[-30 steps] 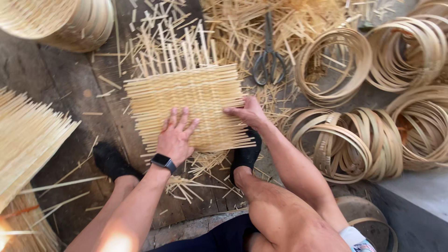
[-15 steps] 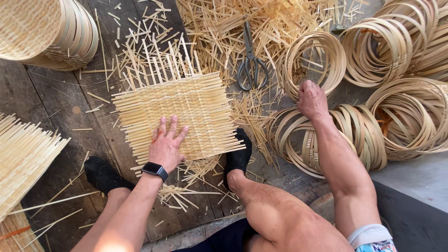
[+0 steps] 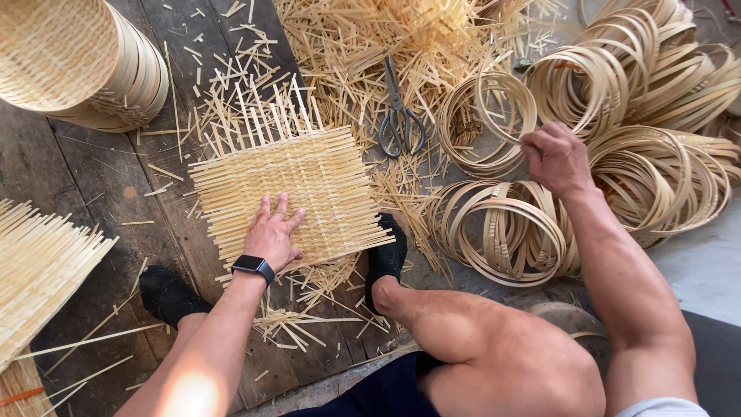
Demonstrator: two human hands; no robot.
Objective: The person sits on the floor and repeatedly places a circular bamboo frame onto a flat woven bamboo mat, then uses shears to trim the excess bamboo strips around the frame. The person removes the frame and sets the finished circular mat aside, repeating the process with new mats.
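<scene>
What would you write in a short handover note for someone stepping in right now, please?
Left hand lies flat, open, on the woven bamboo mat on the plank floor.
Right hand is closed on a bamboo ring among the hoop piles.
Scissors lie beyond the mat on loose strips; a foot pins the mat's near corner.
Done: the mat is woven, ends untrimmed.
Left: no ring is on the mat yet.

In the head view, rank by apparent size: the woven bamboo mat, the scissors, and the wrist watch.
1. woven bamboo mat, by far the largest, lying flat under the left hand.
2. scissors, lying among the bamboo offcuts.
3. wrist watch, smallest, though it sits nearer the camera, so it looks slightly enlarged.
</scene>
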